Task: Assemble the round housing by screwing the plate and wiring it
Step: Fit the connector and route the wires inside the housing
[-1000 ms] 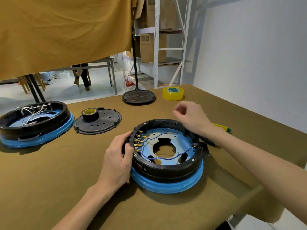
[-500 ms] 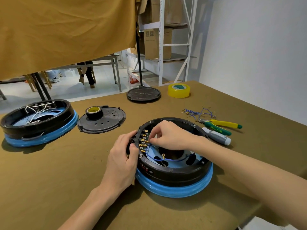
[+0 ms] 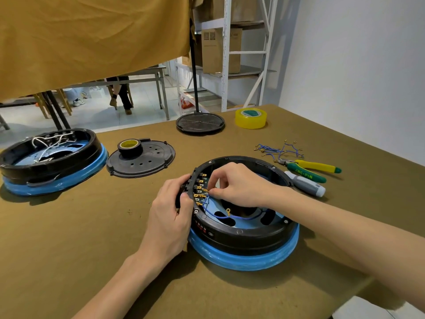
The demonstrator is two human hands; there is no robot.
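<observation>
A round black housing [image 3: 243, 238] on a blue base sits in front of me on the olive table. Inside it lies a light blue plate [image 3: 220, 209] with blue wires [image 3: 230, 216] and a row of brass terminals [image 3: 199, 191] along the left inner wall. My left hand [image 3: 171, 217] grips the housing's left rim by the terminal block. My right hand [image 3: 241, 186] reaches inside and pinches a blue wire's connector at the terminals. A loose ring terminal [image 3: 228, 211] lies on the plate.
A second housing [image 3: 50, 162] with white wires stands at far left. A black cover plate [image 3: 142, 161] carries a black tape roll [image 3: 130, 147]. Spare blue wires [image 3: 279, 149], green-yellow pliers [image 3: 310, 169], a grey screwdriver [image 3: 305, 184], yellow tape [image 3: 250, 118] and a stand base [image 3: 200, 123] lie behind.
My right hand came down from above the housing's far rim into the housing and took hold of a wire connector at the terminals. My left hand stayed on the rim.
</observation>
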